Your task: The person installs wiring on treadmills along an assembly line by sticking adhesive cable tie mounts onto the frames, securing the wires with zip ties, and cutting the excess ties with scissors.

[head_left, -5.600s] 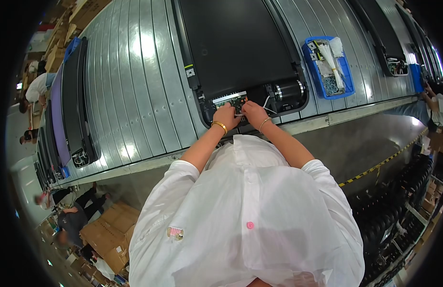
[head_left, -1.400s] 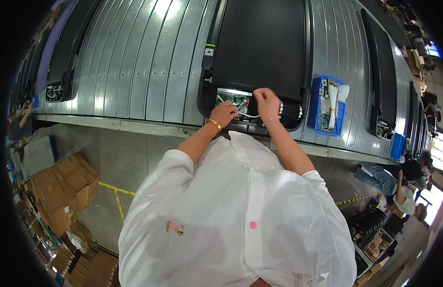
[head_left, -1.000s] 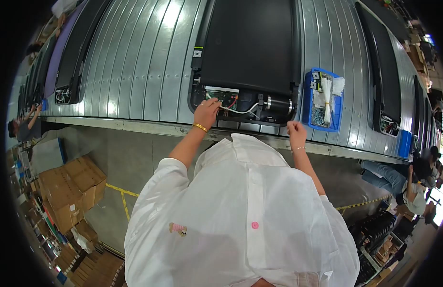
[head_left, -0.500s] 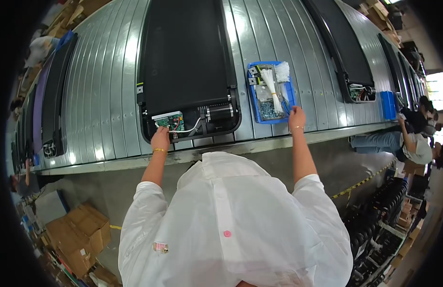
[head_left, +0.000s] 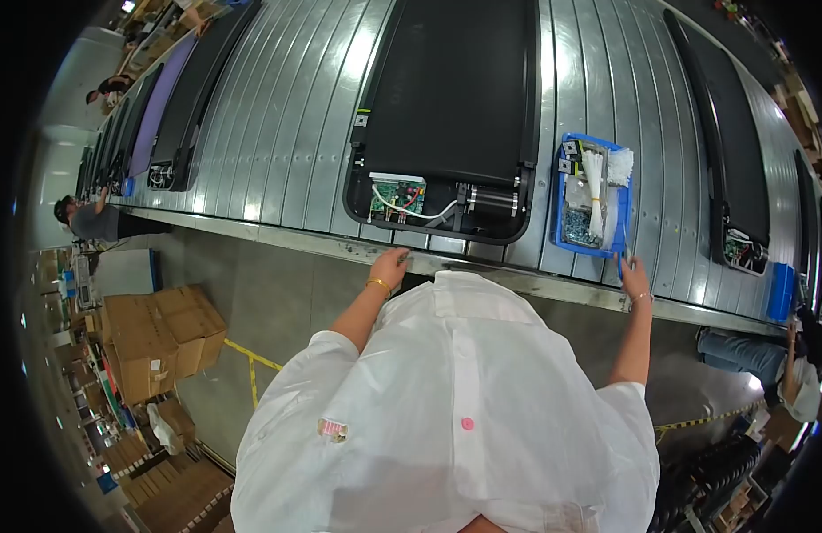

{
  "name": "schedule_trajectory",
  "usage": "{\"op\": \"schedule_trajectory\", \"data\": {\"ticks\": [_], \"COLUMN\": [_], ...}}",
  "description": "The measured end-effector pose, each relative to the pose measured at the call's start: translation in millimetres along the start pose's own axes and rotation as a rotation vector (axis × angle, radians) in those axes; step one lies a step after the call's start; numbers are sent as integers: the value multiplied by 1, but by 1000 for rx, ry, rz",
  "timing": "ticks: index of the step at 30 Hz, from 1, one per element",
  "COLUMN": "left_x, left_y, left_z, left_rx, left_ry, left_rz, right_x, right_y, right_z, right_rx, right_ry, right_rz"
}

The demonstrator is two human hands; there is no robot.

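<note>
My left hand (head_left: 390, 267) is at the front edge of the metal work surface, below the near end of a black treadmill (head_left: 446, 107). Its fingers are pinched together; whatever they hold is too small to make out. Inside the treadmill's uncovered end are a green circuit board (head_left: 397, 193) with red and white wires and a cylindrical motor (head_left: 492, 201). My right hand (head_left: 635, 277) is closed around a slim blue-handled tool (head_left: 620, 265) at the near right corner of a blue bin (head_left: 571, 246). The bin contains white cable ties (head_left: 595, 178) and small screws (head_left: 578, 224).
Another black treadmill (head_left: 726, 133) lies to the right, near a second blue bin (head_left: 780, 291). More treadmills (head_left: 193, 107) lie on the left. Co-workers stand at the far left (head_left: 95, 219) and far right (head_left: 739, 351). Cardboard boxes (head_left: 153, 333) are on the floor behind left.
My left hand has withdrawn from the circuit board to the surface's front edge. My right hand has drawn back from inside the bin's edge with the blue-handled tool. The view has shifted left.
</note>
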State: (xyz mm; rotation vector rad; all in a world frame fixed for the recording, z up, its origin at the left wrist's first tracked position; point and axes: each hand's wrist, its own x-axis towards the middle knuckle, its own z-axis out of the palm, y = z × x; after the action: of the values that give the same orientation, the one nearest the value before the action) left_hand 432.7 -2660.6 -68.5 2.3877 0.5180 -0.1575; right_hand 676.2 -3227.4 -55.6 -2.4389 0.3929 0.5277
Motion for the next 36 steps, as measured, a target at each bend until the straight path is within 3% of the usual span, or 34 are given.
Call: {"op": "schedule_trajectory", "data": {"ticks": [1,5,7,9,11,13,15,17,23,29,32,35,36], "left_x": [3,46,64,83,100,115,125,130,137,139,143,153,155], "left_y": [3,48,73,75,77,81,84,85,83,85,86,90,85], "left_z": [2,-9,-18,-15,-9,-11,-19,-26,-30,-31,-34,-56,-69], "left_rx": [2,-44,-82,-9,148,124,101,131,212,172,149,-127,-125], "left_ry": [-9,53,95,38,-38,-45,-36,-63,-84,-125,-152,148,150], "left_rz": [5,150,254,364,567,467,243,302,495,455,444,520,517], "right_x": [-44,-88,-128,-174,-216,-220,-218,-209,-186,-185,-196,-236,-241], "right_y": [-28,29,15,-41,-142,-169,-200,-222,-274,-280,-260,-255,-257], "right_z": [-10,30,62,92,87,120,148,174,216,240,246,229,226], "right_rx": [12,-45,132,-40,-278,-470,-545,-572,-634,-642,-565,-511,-511], "right_ry": [-96,-42,131,209,-154,-137,-174,-130,-234,-281,-335,-264,-267], "right_rz": [122,143,-76,-275,-184,-468,-505,-556,-420,-332,-389,-290,-293]}}
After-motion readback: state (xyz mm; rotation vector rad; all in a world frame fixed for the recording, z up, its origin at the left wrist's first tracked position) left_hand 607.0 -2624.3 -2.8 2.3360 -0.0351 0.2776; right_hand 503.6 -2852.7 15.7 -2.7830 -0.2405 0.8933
